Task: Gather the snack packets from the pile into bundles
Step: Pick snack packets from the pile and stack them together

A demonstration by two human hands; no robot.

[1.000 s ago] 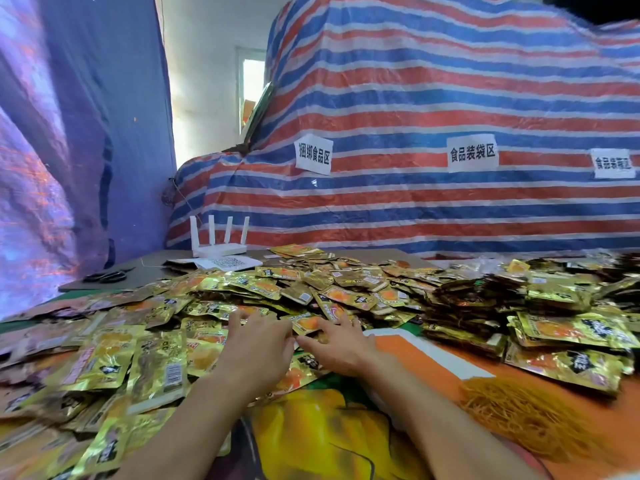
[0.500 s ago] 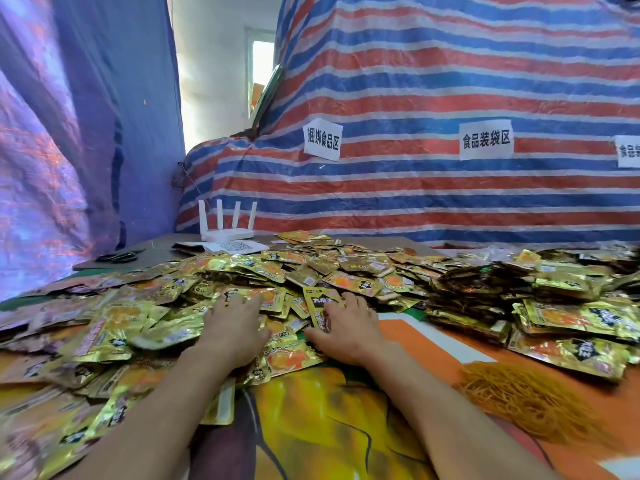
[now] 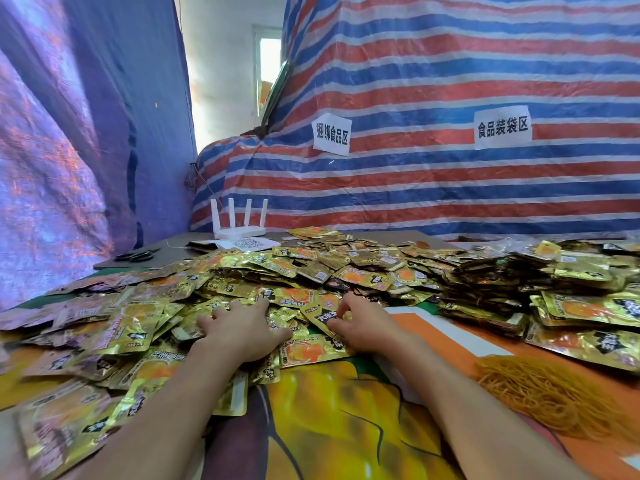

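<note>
Grip, left to right: left hand (image 3: pixel 242 332) lies flat with fingers spread, pressing the near edge of the gold snack packets (image 3: pixel 294 268) piled across the bench (image 3: pixel 346 427); right hand (image 3: pixel 363 327) pinches one packet (image 3: pixel 320 317) by its edge. They look light, floppy and slick, and seem best pinched at a sealed edge. Half a second earlier, the right fingers lay flatter.
</note>
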